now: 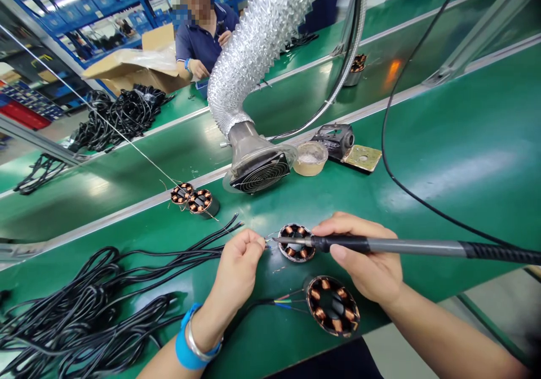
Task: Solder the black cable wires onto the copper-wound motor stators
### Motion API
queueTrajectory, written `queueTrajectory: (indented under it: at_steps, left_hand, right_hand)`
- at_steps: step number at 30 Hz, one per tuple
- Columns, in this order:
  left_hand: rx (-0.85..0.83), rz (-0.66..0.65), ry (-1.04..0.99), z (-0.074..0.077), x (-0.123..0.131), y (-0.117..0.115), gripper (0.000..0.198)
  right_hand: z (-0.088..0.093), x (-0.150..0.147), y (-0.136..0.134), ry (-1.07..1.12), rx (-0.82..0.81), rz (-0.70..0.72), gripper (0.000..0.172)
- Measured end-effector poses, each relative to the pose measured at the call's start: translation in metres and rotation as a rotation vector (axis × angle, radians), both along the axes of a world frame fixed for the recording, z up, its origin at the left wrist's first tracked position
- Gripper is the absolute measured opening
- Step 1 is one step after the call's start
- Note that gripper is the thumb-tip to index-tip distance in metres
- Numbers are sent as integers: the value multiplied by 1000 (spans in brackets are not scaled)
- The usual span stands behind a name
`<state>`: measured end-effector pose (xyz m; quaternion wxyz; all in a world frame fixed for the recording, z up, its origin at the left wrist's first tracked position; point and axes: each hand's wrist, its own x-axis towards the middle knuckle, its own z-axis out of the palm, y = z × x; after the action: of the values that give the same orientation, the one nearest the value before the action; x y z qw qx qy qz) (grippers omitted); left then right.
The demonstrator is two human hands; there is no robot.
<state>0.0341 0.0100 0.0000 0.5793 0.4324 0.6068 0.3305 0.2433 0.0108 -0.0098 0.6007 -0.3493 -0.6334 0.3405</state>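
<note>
My right hand (366, 258) grips a grey soldering iron (406, 247) like a pen, its tip pointing left at a small copper-wound stator (296, 242) on the green bench. My left hand (239, 263) pinches a thin wire end right beside the iron's tip, at the stator's left edge. A blue wristband and a metal bangle sit on my left wrist. A larger copper-wound stator (333, 306) with coloured leads from a black cable lies near the front edge, below my right hand.
A pile of black cables (80, 306) fills the left. Two more small stators (194, 197) lie farther back by a solder wire. A foil fume duct with fan (257, 168), a small tub (310, 158) and an iron stand (338, 138) stand behind. A co-worker (203, 35) sits across the far bench.
</note>
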Motion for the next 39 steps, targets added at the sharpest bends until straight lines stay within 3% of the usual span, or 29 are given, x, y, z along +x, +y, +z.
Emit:
queueTrajectory:
  at_steps: [11,17,24,31,39]
  left_hand:
    - [23,-14,19,4,2,0,20]
    - [46,-26,58,5,2,-1,22]
    - [89,-48,108,5,1,-1,22]
    - [107,-68,137,6,1,-2,23]
    - [107,-70,138,6,1,-2,22]
  right_hand:
    - [5,-1,-2,-90,43,19,20]
    - [18,-9,-6,-156,201,28,25]
    - [16,-18,-7,-184,434,48,33]
    - [11,-9,-13,-146,343,-35,31]
    - [12,-8,-12,-151,334,-13,32]
